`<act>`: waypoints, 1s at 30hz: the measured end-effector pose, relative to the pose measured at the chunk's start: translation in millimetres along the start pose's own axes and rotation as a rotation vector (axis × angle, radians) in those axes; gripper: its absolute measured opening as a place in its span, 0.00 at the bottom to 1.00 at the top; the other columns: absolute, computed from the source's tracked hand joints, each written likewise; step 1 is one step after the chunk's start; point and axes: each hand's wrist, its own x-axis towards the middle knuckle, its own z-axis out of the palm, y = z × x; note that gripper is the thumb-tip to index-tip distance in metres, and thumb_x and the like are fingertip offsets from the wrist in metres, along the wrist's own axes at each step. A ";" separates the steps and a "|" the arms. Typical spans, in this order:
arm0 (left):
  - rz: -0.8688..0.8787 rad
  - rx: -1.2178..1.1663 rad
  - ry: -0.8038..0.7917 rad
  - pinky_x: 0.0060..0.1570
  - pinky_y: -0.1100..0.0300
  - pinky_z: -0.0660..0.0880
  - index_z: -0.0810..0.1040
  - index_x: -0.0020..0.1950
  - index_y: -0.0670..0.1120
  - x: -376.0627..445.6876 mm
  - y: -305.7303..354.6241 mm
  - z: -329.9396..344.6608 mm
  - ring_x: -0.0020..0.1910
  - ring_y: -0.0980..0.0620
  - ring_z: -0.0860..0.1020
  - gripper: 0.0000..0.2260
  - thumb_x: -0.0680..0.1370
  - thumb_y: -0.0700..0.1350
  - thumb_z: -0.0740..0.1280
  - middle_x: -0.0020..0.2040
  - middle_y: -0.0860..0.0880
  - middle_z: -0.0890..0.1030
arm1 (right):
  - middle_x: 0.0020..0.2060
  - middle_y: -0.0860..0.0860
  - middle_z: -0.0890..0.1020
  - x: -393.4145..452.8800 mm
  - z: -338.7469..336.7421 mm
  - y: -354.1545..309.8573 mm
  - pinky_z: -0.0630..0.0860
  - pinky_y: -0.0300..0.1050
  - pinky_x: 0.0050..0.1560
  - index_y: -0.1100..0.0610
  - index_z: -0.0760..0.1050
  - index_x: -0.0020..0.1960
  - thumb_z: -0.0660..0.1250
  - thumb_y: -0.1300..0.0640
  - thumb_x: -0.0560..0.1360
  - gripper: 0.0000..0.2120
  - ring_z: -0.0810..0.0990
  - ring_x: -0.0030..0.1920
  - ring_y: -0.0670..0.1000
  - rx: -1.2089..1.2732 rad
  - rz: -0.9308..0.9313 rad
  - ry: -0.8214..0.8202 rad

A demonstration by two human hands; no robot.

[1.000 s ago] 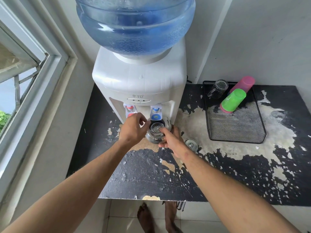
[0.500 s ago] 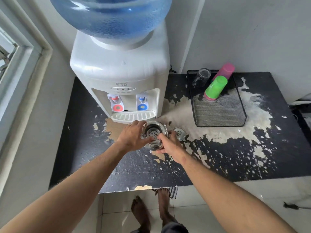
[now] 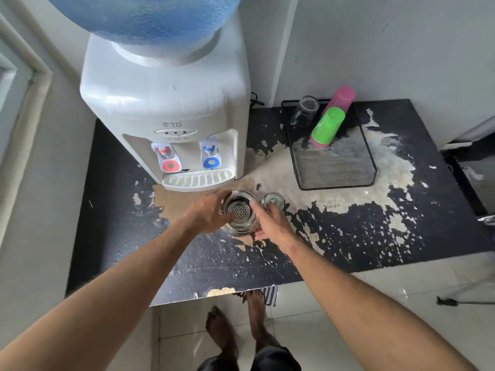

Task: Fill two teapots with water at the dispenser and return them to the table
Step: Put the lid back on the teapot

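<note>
Steel teapot (image 3: pixel 239 213) body largely hidden between left hand (image 3: pixel 206 214) and right hand (image 3: pixel 270 223).

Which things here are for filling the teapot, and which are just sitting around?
For the job:
- teapot, open, strainer showing, held by the left hand and right hand
- its lid, lying on the table beside it
- water dispenser with its blue tap

Just lying about:
- green cup, pink cup and glass mug in the mesh tray
</note>
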 end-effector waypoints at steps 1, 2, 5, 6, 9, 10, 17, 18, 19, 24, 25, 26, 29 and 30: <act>0.001 -0.005 -0.004 0.65 0.50 0.75 0.68 0.77 0.47 -0.3 0.9 -0.5 0.65 0.45 0.78 0.30 0.77 0.46 0.75 0.68 0.46 0.79 | 0.55 0.52 0.82 4.7 -4.2 -1.6 0.85 0.52 0.52 0.52 0.71 0.67 0.59 0.32 0.80 0.28 0.88 0.38 0.51 -0.027 -0.026 0.076; 0.001 -0.012 -0.005 0.66 0.49 0.75 0.68 0.78 0.47 -0.3 1.6 -0.7 0.65 0.46 0.78 0.30 0.77 0.46 0.74 0.68 0.46 0.79 | 0.52 0.54 0.83 8.6 -8.4 -4.7 0.86 0.51 0.47 0.52 0.75 0.62 0.58 0.34 0.82 0.23 0.87 0.39 0.53 -0.048 -0.058 0.151; 0.000 -0.034 -0.010 0.66 0.47 0.76 0.68 0.78 0.47 -0.2 0.8 -1.3 0.65 0.46 0.78 0.31 0.77 0.46 0.75 0.68 0.46 0.79 | 0.51 0.54 0.84 25.7 -20.5 -5.5 0.76 0.35 0.36 0.57 0.80 0.56 0.65 0.51 0.83 0.10 0.80 0.39 0.46 -0.171 -0.150 0.314; -0.001 -0.043 -0.011 0.66 0.46 0.76 0.68 0.78 0.47 -0.5 -0.2 -1.1 0.65 0.46 0.78 0.31 0.77 0.46 0.75 0.68 0.46 0.80 | 0.51 0.51 0.83 29.9 -24.1 -3.8 0.72 0.32 0.34 0.57 0.80 0.55 0.67 0.56 0.82 0.06 0.79 0.40 0.45 -0.230 -0.167 0.333; -0.005 -0.090 -0.023 0.67 0.48 0.76 0.68 0.78 0.46 -1.6 -3.0 -0.9 0.65 0.47 0.78 0.31 0.77 0.45 0.74 0.67 0.46 0.80 | 0.53 0.52 0.82 44.5 -25.8 4.1 0.74 0.35 0.33 0.57 0.81 0.59 0.70 0.61 0.79 0.09 0.77 0.38 0.43 -0.404 -0.219 0.341; -0.010 -0.108 -0.026 0.66 0.49 0.76 0.67 0.79 0.45 -1.3 -3.7 -0.5 0.65 0.47 0.78 0.31 0.78 0.45 0.74 0.67 0.46 0.80 | 0.53 0.52 0.83 47.5 -25.4 5.7 0.74 0.36 0.32 0.57 0.81 0.60 0.70 0.62 0.79 0.10 0.76 0.37 0.42 -0.442 -0.230 0.332; -0.036 -0.212 -0.045 0.63 0.56 0.74 0.64 0.81 0.46 -0.8 -3.8 -0.1 0.60 0.52 0.77 0.31 0.80 0.47 0.72 0.68 0.46 0.80 | 0.53 0.51 0.85 61.2 -28.6 9.7 0.79 0.38 0.34 0.56 0.81 0.59 0.71 0.63 0.78 0.10 0.82 0.40 0.47 -0.554 -0.313 0.346; -0.044 -0.231 -0.048 0.64 0.55 0.74 0.64 0.81 0.46 -1.5 -4.2 -0.3 0.60 0.53 0.76 0.31 0.80 0.47 0.72 0.68 0.46 0.79 | 0.53 0.52 0.85 60.3 -30.5 5.2 0.81 0.40 0.37 0.56 0.81 0.58 0.71 0.62 0.78 0.09 0.83 0.41 0.47 -0.512 -0.352 0.372; -0.055 -0.253 -0.053 0.65 0.54 0.73 0.63 0.81 0.46 -3.2 -3.8 -1.2 0.61 0.53 0.76 0.31 0.81 0.48 0.71 0.69 0.46 0.79 | 0.51 0.52 0.86 57.3 -32.2 -1.9 0.83 0.42 0.39 0.57 0.81 0.58 0.71 0.60 0.79 0.08 0.84 0.42 0.48 -0.467 -0.388 0.393; -0.115 -0.366 -0.056 0.73 0.44 0.66 0.62 0.82 0.46 -13.4 7.3 -7.2 0.71 0.47 0.71 0.28 0.83 0.43 0.66 0.76 0.43 0.71 | 0.48 0.46 0.83 31.8 -34.3 -40.9 0.79 0.35 0.42 0.56 0.81 0.58 0.71 0.58 0.79 0.09 0.79 0.41 0.38 -0.419 -0.578 0.270; -0.128 -0.383 -0.053 0.73 0.43 0.67 0.63 0.81 0.46 -14.2 9.3 -8.8 0.71 0.46 0.71 0.27 0.83 0.42 0.66 0.76 0.43 0.71 | 0.48 0.46 0.83 24.5 -32.5 -47.2 0.79 0.34 0.43 0.56 0.80 0.58 0.71 0.57 0.79 0.09 0.79 0.41 0.38 -0.455 -0.614 0.198; -0.144 -0.412 -0.056 0.72 0.42 0.67 0.65 0.80 0.46 -14.0 9.9 -9.9 0.70 0.46 0.72 0.25 0.83 0.41 0.66 0.75 0.43 0.72 | 0.49 0.45 0.82 18.6 -29.9 -51.2 0.79 0.36 0.45 0.55 0.80 0.58 0.71 0.57 0.79 0.08 0.79 0.43 0.40 -0.510 -0.648 0.132; -0.165 -0.491 -0.069 0.69 0.40 0.74 0.73 0.75 0.45 -12.9 7.9 -11.3 0.62 0.48 0.78 0.20 0.82 0.41 0.67 0.70 0.46 0.77 | 0.55 0.48 0.83 7.3 -19.4 -53.9 0.76 0.40 0.54 0.55 0.80 0.58 0.71 0.56 0.79 0.08 0.79 0.53 0.46 -0.724 -0.724 0.010; -0.173 -0.492 -0.067 0.68 0.41 0.75 0.74 0.73 0.45 -12.3 5.9 -10.9 0.61 0.48 0.80 0.19 0.82 0.41 0.68 0.70 0.46 0.78 | 0.57 0.49 0.83 6.8 -16.1 -51.4 0.75 0.41 0.56 0.55 0.80 0.58 0.71 0.56 0.79 0.09 0.79 0.56 0.48 -0.764 -0.741 -0.004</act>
